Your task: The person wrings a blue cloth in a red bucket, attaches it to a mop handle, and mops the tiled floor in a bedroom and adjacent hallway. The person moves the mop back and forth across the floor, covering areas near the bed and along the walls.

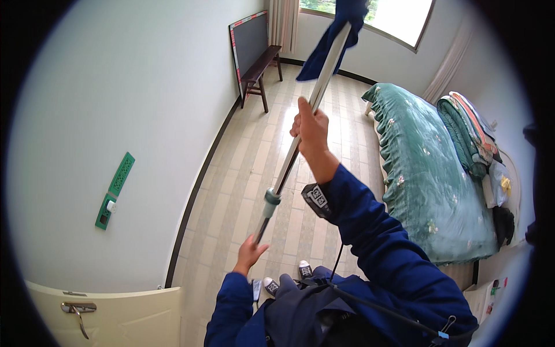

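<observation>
A metal telescopic pole (pixel 286 169) slants up and away before me, with a grey-green locking collar (pixel 271 203) on its lower part. My right hand (pixel 313 130) grips the upper shaft, its thumb lying along the pole. Lower down, my left hand (pixel 249 256) is closed around the shaft below the collar, hiding the pole's bottom end. A dark blue cloth (pixel 349 17) hangs at the raised far end, partly cut off by the top of the view. Whatever holds the cloth there is hidden.
Along the left wall are green socket plates (pixel 121 173), a dark wooden bench (pixel 262 65) and a blackboard (pixel 251 43). To the right stands a bed with a green cover (pixel 416 165) and folded quilts (pixel 461 130). A cream door (pixel 130 316) is at lower left; a window (pixel 399 21) lies ahead.
</observation>
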Demonstrator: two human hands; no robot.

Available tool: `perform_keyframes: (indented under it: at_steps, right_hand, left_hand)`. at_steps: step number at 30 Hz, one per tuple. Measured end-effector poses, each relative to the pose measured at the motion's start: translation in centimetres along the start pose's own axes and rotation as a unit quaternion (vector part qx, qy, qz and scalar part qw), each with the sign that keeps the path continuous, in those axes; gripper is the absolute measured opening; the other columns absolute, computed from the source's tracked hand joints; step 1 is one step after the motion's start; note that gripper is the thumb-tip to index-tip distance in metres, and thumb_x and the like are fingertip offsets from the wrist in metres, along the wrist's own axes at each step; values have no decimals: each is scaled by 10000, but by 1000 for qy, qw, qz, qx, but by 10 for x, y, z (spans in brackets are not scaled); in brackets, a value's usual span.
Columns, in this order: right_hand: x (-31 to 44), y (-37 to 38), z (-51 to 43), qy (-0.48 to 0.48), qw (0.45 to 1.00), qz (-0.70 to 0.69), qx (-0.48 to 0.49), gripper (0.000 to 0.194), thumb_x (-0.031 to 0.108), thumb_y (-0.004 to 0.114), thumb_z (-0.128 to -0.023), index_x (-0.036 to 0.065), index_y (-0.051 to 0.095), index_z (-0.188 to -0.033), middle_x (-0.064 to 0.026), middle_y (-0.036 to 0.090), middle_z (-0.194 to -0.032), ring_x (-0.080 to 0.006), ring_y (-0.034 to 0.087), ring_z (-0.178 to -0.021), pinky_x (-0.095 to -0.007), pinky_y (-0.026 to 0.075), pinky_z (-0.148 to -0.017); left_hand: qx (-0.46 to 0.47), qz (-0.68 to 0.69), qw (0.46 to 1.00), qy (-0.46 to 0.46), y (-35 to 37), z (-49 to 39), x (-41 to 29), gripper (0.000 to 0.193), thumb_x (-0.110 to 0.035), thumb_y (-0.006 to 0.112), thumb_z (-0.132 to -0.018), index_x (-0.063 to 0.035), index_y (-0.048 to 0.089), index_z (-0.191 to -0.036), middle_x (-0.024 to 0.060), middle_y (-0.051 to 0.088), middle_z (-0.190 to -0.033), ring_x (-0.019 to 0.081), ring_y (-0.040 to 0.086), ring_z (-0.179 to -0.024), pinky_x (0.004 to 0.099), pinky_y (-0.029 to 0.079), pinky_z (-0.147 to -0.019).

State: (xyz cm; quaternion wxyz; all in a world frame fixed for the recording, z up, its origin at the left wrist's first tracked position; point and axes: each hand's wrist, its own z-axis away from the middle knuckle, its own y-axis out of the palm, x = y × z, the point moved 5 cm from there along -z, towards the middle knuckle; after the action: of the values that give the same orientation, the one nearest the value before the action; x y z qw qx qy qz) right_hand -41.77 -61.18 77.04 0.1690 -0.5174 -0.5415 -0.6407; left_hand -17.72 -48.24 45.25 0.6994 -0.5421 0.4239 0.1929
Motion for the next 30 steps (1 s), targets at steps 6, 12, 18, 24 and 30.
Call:
perform_keyframes:
  at_steps: [6,12,18,24,30]
  right_hand:
    - [-94,-96,27,76,985,13,-152,294,274,579,-873,78,448,-696,-16,394,-492,-128,385,-365,-292,348,-347]
    - [-231,-223,100,238,922,37,-303,302,249,574,-840,87,430,-631,-29,399,-489,-156,402,-377,-323,342,-340]
    - [-303,-317,123,354,862,2,-364,199,144,604,-799,33,445,-753,-76,493,-614,-165,492,-457,-334,418,-412]
    - [-320,-413,82,406,819,-65,-400,180,146,619,-782,36,491,-842,-97,547,-689,-184,559,-527,-321,474,-465]
    - [-323,-459,42,403,807,-32,-430,347,246,594,-820,47,388,-1014,-115,521,-688,-221,567,-538,-351,485,-431]
  left_hand:
    - [-54,-229,957,-167,-62,181,99,410,-443,696,-677,-59,554,-679,168,581,-626,389,572,-620,471,453,-529]
    - [130,-284,896,-315,-58,260,174,471,-453,677,-678,-6,551,-598,193,546,-568,395,556,-550,454,390,-487]
    - [242,-280,863,-344,-20,209,143,455,-437,677,-682,1,568,-616,196,545,-561,382,564,-547,448,395,-491]
    - [274,-285,868,-300,13,86,65,441,-420,677,-686,8,584,-634,198,544,-554,369,573,-545,442,400,-495]
    - [324,-246,881,-241,95,-78,-40,450,-456,646,-694,-6,649,-709,231,611,-680,377,620,-677,459,477,-610]
